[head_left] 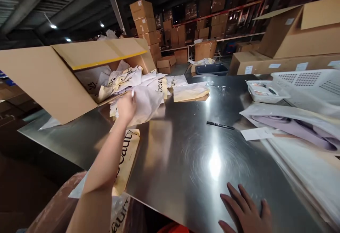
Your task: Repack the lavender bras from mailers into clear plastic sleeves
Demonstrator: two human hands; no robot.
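Observation:
My left hand (pixel 126 106) reaches to the mouth of a cardboard box lying on its side. Its fingers are curled closed on a crumpled white plastic bag (pixel 148 102), though they partly hide the grip. Inside the box (pixel 77 91) and spilling out are several white and yellowish bags (pixel 120 77) with black lettering. Under my left forearm lies a yellowish bag printed "beauty" (pixel 130 155). My right hand (pixel 247 210) hovers at or just above the near right of the metal table, fingers spread, holding nothing. A black pen (pixel 220 125) lies beyond it.
On the shiny metal table (pixel 180 162), another yellowish bag (pixel 191 92) lies towards the back. At right are a small white tray (pixel 267 92), a white plastic basket (pixel 313 87) and a clear-wrapped lilac item (pixel 294 123). Large cardboard boxes (pixel 305 41) stand behind.

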